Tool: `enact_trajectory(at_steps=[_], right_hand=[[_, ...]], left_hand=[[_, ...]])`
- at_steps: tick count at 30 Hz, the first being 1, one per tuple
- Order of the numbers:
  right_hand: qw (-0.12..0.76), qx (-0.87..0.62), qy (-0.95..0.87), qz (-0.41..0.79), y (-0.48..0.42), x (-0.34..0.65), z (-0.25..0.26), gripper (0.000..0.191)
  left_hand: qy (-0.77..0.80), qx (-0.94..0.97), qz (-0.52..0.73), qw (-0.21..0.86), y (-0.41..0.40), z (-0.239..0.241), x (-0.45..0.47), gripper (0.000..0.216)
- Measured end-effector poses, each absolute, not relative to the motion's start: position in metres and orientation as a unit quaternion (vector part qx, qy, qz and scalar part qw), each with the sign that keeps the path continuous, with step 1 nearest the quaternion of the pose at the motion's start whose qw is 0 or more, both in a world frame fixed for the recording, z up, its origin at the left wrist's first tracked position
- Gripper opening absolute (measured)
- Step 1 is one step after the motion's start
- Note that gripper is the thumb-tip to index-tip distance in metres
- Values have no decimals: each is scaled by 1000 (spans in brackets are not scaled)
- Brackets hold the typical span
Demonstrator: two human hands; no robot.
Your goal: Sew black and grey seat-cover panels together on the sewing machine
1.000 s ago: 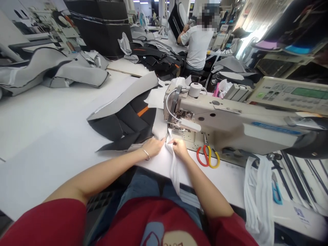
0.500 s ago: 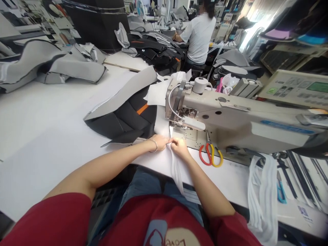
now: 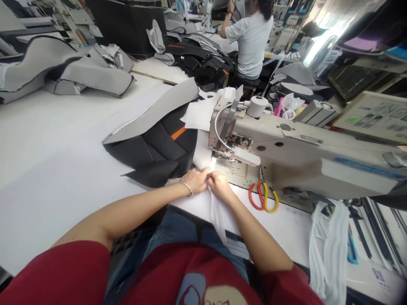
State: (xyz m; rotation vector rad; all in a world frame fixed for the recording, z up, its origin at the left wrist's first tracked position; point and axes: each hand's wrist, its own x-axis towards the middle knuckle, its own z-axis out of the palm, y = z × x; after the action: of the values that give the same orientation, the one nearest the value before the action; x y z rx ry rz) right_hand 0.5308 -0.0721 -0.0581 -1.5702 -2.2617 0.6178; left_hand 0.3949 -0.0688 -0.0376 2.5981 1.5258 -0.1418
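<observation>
A black and grey fabric panel (image 3: pixel 149 148) with an orange stripe lies folded at the left of the sewing machine (image 3: pixel 235 123). Its near edge runs under my left hand (image 3: pixel 195 181), whose fingers are closed on it just in front of the needle area. Close beside it, my right hand (image 3: pixel 219 184) pinches a white strip (image 3: pixel 216 218) against the panel's edge. From there the strip hangs over the table's front edge towards my lap. The fingertips nearly meet, and they hide the exact spot where strip and fabric join.
Scissors (image 3: pixel 263 197) with one red and one yellow handle lie right of my right hand. A bundle of white strip (image 3: pixel 329 250) hangs at the right. Grey fabric pieces (image 3: pixel 92 78) lie at the back left. A person (image 3: pixel 252 42) works further back.
My hands stay close together before the needle, the left fingers now reaching further forward over the edge. The view has shifted slightly. The person at the back has raised an arm.
</observation>
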Motion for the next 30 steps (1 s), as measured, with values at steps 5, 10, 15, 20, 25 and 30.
enact_trajectory(at_steps=[5, 10, 15, 20, 25, 30], right_hand=[[121, -549, -801, 206, -69, 530, -55, 19], [111, -554, -806, 178, -60, 532, -57, 20], [116, -565, -800, 165, -47, 535, -56, 24], [125, -580, -780, 199, -34, 539, -52, 26], [137, -614, -742, 232, -51, 542, -46, 36], [38, -630, -751, 195, -103, 538, -34, 13]], left_hand=[[492, 865, -77, 60, -60, -34, 399, 36], [496, 863, -77, 57, -47, -31, 404, 35], [513, 854, -74, 55, -32, -32, 413, 30], [548, 833, -32, 63, -25, -37, 426, 26], [579, 803, 84, 117, -30, -30, 421, 27], [568, 771, 201, 206, -49, -4, 399, 11]])
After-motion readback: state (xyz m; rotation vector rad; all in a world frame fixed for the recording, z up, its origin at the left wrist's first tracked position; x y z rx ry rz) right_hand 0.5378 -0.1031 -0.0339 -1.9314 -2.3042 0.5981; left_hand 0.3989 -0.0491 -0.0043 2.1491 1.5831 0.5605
